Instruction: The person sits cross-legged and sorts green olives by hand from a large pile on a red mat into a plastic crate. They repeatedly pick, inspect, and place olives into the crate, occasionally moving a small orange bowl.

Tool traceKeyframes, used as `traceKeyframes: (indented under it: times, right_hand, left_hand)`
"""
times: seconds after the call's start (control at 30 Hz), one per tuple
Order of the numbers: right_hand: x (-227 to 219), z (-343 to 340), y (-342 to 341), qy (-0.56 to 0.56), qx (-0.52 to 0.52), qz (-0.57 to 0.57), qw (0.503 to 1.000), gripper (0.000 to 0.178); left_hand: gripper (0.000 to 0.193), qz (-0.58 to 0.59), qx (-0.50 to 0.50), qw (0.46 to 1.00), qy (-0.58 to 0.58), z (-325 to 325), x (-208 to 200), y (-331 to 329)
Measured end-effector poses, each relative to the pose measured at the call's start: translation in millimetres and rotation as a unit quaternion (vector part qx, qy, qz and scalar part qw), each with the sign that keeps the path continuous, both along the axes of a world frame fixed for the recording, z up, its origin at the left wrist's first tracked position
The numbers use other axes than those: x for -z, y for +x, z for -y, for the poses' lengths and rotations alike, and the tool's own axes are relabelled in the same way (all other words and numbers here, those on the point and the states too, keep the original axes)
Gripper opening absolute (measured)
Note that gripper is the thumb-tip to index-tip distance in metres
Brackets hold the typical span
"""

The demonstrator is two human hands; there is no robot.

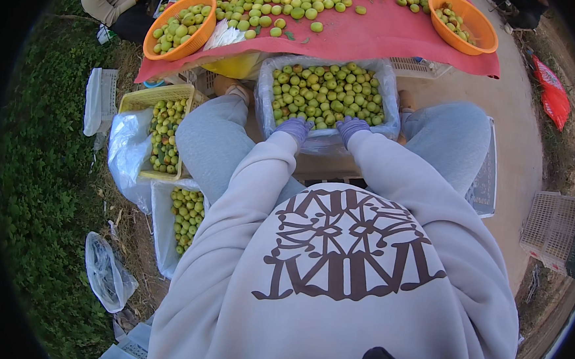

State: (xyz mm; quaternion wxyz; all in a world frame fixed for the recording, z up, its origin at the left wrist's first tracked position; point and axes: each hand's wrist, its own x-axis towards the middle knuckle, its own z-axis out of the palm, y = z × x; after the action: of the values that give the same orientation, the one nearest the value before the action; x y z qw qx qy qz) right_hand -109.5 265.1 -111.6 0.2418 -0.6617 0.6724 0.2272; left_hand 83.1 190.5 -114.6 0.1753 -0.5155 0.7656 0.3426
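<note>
Between my knees stands a crate lined with clear plastic, filled with small round green fruit, some with brownish patches. Both my hands wear purple gloves and rest at its near rim, a short way apart. My left hand closes over the lined rim left of the middle. To the right of the middle, my right hand closes on the same rim, its fingers turned inward beside the fruit. Folds of the liner and my sleeves hide part of the grip.
Ahead is a red-covered table heaped with fruit, with an orange basin at left and another orange basin at right. A yellow crate and a lined crate of fruit stand left. At far left sits another person.
</note>
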Motion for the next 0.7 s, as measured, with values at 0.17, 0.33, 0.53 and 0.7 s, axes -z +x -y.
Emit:
traceKeyframes:
  times: [0.17, 0.33, 0.53, 0.7]
  right_hand:
    - [14.0, 17.8, -34.8, 0.045, 0.244, 0.246, 0.937, 0.064]
    - [26.4, 55.6, -31.4, -0.007, 0.079, 0.144, 0.986, 0.081]
    - [23.6, 94.4, -66.8, -0.031, -0.022, 0.048, 0.998, 0.081]
    - [33.6, 83.6, -86.9, -0.021, 0.009, 0.005, 1.000, 0.071]
  left_hand:
    - [0.080, 0.000, 0.050, 0.989, -0.140, 0.9, -0.2, -26.0]
    - [0.095, 0.076, 0.177, 0.968, -0.161, 26.1, 22.3, -56.5]
    - [0.094, 0.050, 0.222, 0.956, -0.187, 75.4, 60.2, -69.4]
    - [0.089, -0.072, 0.190, 0.966, -0.161, 41.2, 72.0, -100.7]
